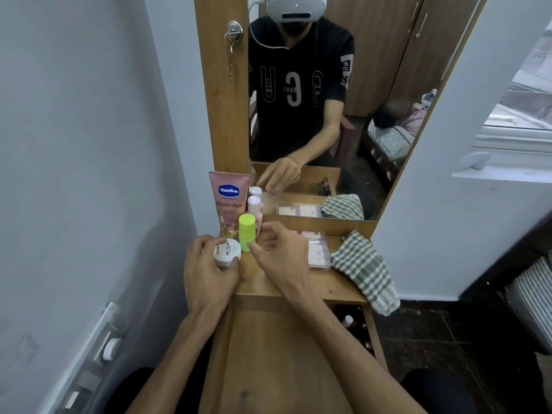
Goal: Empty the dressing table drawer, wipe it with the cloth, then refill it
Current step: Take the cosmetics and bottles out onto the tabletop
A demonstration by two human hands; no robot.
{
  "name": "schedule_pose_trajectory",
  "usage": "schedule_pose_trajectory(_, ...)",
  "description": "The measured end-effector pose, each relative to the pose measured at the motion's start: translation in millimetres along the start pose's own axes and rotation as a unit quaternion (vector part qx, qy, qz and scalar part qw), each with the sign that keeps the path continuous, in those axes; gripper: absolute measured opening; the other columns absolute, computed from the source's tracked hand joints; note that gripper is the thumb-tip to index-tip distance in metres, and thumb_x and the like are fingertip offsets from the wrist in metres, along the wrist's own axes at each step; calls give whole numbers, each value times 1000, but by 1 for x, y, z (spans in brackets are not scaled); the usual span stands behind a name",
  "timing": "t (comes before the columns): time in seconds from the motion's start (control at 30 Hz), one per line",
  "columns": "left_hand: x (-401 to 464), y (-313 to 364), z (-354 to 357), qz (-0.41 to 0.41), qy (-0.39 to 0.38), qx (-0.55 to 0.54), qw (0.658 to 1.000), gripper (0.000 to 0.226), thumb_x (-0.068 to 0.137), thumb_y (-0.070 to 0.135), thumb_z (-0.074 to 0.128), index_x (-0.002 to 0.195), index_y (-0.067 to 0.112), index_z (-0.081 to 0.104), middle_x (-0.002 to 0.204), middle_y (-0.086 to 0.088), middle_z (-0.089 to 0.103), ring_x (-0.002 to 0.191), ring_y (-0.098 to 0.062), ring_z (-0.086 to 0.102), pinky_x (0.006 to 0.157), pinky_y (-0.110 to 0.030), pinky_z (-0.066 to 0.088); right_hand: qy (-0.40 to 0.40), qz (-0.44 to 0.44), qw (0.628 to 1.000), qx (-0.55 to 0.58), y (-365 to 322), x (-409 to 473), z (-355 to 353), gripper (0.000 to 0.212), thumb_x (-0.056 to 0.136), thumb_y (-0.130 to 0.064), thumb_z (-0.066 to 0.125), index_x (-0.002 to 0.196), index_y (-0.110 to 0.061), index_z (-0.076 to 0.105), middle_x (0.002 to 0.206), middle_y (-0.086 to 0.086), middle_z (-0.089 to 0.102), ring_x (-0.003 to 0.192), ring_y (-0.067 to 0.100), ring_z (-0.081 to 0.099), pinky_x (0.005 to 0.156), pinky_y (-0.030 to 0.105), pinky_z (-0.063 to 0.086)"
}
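Left hand fingers half hide the gripped white jar; right hand hovers loose, empty.

The counter is brown wood with a smooth, faintly satin top, and the open drawer at 6 o'clock shows the same grained wood, matt inside. At 3 o'clock lies a woven checked cloth, soft and matt. The pink tube at 11 o'clock looks like glossy plastic; the lime bottle beside it is smooth, matt plastic. The white jar has a matt lid. The clear case is shiny plastic. The lock is polished metal.
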State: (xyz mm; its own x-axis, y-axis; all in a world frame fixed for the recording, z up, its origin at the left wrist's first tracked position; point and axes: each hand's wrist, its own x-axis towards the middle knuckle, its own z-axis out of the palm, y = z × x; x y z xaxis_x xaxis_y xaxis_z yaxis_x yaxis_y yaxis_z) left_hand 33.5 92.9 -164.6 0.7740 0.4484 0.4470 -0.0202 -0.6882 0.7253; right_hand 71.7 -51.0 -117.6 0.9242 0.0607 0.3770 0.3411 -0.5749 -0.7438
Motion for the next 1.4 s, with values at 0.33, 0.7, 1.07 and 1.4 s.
schedule_pose_trajectory(0.33,-99,58,10,159,-117,-71,978,14,83,9,70,88,20,63,87,11,59,77,-6,57,67,-19,49,-134,20,979,-153,65,-81,-112,8,88,-30,74,94,-30,78,75,-15,71,70,-2,65,70,20,56)
schedule_pose_trajectory(0.7,-165,79,35,203,-421,-47,883,26,79,31,70,104,30,69,86,14,62,68,10,51,63,-11,37,-330,63,901,-276,90,-121,-190,14,75,-30,72,87,-34,78,74,-19,69,74,0,64,72,24,57)
schedule_pose_trajectory(1.07,-182,97,48,220,-459,-42,860,22,77,27,63,97,34,70,84,15,61,66,-1,54,58,-23,45,-406,32,864,-295,91,-158,-209,21,79,-26,64,93,-36,76,83,-11,71,84,13,66,74,29,56)
schedule_pose_trajectory(1.4,-185,102,57,247,-460,-6,853,26,81,32,64,105,35,72,83,13,63,72,-1,52,59,-16,36,-344,-5,883,-318,102,-165,-200,17,85,-42,72,100,-35,76,95,-10,72,93,17,68,74,30,50)
